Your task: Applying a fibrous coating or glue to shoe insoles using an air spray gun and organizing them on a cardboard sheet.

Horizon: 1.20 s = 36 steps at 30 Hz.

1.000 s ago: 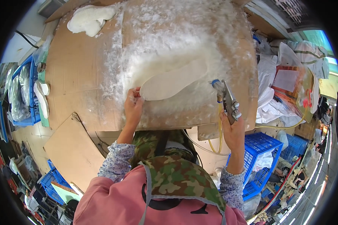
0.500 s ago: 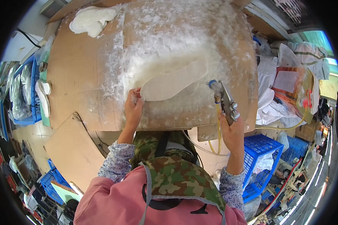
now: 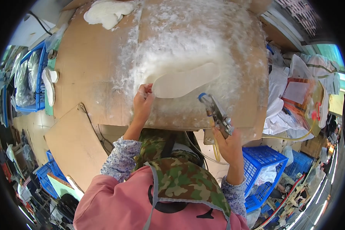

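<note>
1. Plainly, the head view shows a flat, smooth, off-white insole point(image 3: 184, 82) over the cardboard-covered bench point(image 3: 88, 69), amid wispy white fluff point(image 3: 180, 44).
2. The left hand point(image 3: 143, 99) pinches the insole's left end.
3. Right of the insole, the right hand point(image 3: 230, 143) wraps a metal spray gun point(image 3: 219, 118).
4. Since the earlier frame, its blue-tipped nozzle point(image 3: 202, 96) has swung left, nearer the insole's wearer-side edge.
</note>
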Available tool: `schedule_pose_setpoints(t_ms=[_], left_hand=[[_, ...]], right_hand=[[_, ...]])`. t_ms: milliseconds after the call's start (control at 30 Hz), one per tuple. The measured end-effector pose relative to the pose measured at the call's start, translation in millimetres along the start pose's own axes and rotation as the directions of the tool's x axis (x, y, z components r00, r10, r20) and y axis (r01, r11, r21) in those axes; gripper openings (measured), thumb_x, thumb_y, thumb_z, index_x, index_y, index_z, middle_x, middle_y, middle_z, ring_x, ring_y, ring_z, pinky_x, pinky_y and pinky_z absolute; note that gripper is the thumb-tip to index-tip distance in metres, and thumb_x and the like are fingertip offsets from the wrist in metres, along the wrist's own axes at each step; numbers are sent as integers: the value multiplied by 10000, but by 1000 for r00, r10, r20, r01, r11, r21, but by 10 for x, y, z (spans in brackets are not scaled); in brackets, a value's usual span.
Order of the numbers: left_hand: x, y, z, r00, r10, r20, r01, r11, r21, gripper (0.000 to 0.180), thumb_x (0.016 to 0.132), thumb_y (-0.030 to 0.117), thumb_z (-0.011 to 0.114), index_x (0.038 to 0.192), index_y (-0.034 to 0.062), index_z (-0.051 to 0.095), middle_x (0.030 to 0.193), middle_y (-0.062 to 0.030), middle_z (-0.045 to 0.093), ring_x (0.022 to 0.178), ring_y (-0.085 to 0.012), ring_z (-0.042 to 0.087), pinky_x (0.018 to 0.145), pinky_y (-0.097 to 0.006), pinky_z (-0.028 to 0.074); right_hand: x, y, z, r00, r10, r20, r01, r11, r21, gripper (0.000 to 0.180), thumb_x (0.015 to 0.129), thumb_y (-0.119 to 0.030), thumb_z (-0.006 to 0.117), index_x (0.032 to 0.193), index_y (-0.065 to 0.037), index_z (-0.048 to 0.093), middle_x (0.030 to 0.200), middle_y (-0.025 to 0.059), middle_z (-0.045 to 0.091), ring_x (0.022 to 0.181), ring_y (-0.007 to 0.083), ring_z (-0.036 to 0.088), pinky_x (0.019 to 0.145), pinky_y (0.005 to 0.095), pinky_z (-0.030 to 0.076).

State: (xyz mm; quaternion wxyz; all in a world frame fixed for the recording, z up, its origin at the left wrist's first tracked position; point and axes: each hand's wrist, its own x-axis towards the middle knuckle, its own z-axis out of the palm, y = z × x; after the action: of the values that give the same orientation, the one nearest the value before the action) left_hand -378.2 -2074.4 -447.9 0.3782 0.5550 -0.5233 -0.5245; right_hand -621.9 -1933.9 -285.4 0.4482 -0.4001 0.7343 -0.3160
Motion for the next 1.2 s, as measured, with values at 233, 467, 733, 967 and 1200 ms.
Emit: schedule_pose_setpoints(t_ms=[233,467,733,967,1200], left_hand=[[-11,803,116,973,-162,165,221,856,-467,283,805,10,522,1082,-31,561,986,-73,628,872,-140,585,788,-255,457],[-39,1755,-239,988,132,83,-68,845,-530,315,820,38,507,1129,-16,543,1007,-55,600,953,-123,568,853,-285,468],[-567,1600,-1951,879,100,-465,-350,798,-490,309,873,68,496,1173,-7,498,1102,-97,563,1015,-205,578,897,-385,494],[-2046,333,-3302,470,-164,-867,-345,870,-352,345,872,82,494,1204,-5,460,1157,-138,552,1042,-252,593,886,-405,518],[-3866,-1156,-4152,-35,-321,-946,-172,935,-311,361,779,-13,545,1139,-5,534,1031,-132,609,823,-220,653,716,-349,568]], right_hand=[[-231,301,-113,992,102,-68,-89,980,178,214,870,-66,582,1077,-18,597,736,29,594,525,51,429,443,241,337],[-198,552,-361,990,-2,-139,41,960,278,462,885,9,487,1334,0,378,1188,151,555,442,39,352,371,194,292],[308,554,-206,988,-114,106,95,981,169,433,874,-33,522,1300,-25,443,947,92,602,433,58,351,369,213,299],[565,106,263,912,-168,374,174,985,19,404,875,-78,547,1271,-35,479,924,93,607,461,74,392,389,219,320],[739,-462,809,824,-140,549,262,954,-149,378,875,-123,572,1241,-46,515,901,95,612,488,89,434,409,226,340]])
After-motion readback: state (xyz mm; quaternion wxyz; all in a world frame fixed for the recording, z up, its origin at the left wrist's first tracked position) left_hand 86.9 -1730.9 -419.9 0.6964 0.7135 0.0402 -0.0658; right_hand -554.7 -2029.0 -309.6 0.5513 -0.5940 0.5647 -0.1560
